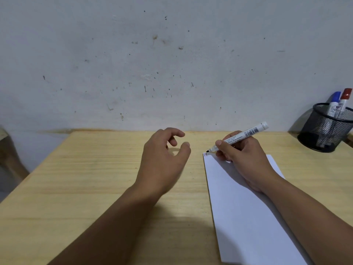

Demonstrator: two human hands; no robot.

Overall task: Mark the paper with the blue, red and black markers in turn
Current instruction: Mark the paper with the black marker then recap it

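— What carries everything here?
— A pale wooden table (pixel 80 180), grain running side to side, its far edge against a stained wall (pixel 152 54).
— And what lies straight on it?
— A white sheet of paper (pixel 246 217) on the right half, skewed, its near end running out of view. A few small marks sit at its far left corner; red shows, the rest I can't quite make out. At the far right corner stands a black mesh pen holder (pixel 324 131).

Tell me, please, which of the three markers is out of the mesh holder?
The black-tipped marker, uncapped in the right hand; the others stand capped inside.
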